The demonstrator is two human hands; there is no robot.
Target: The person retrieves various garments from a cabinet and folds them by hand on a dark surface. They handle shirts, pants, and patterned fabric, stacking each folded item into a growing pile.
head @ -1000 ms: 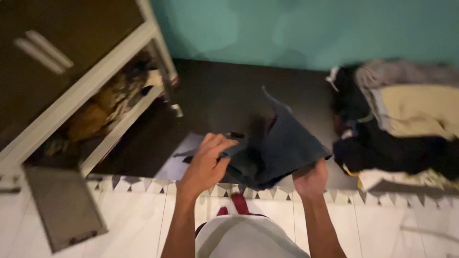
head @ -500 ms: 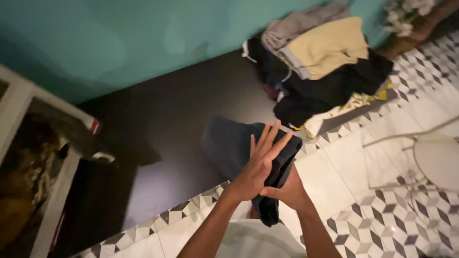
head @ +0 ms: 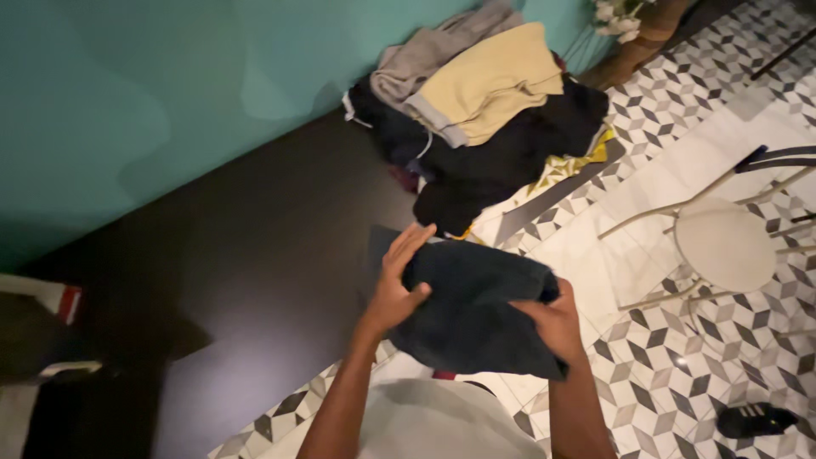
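A folded dark blue cloth is held in front of me, above the edge of a dark tabletop. My left hand grips its left side with the thumb on top. At the cloth's right side, my right hand holds it from below, fingers wrapped over the edge. Both hands are close together at waist height.
A heap of clothes, grey, beige and black, lies at the far end of the tabletop against a teal wall. A white round stool stands on the patterned tile floor at right. A dark shoe lies at lower right.
The view swung right, away from the cabinet. My left hand went from lying flat on the cloth to gripping its left side, and the cloth is now a compact bundle lifted between both hands.
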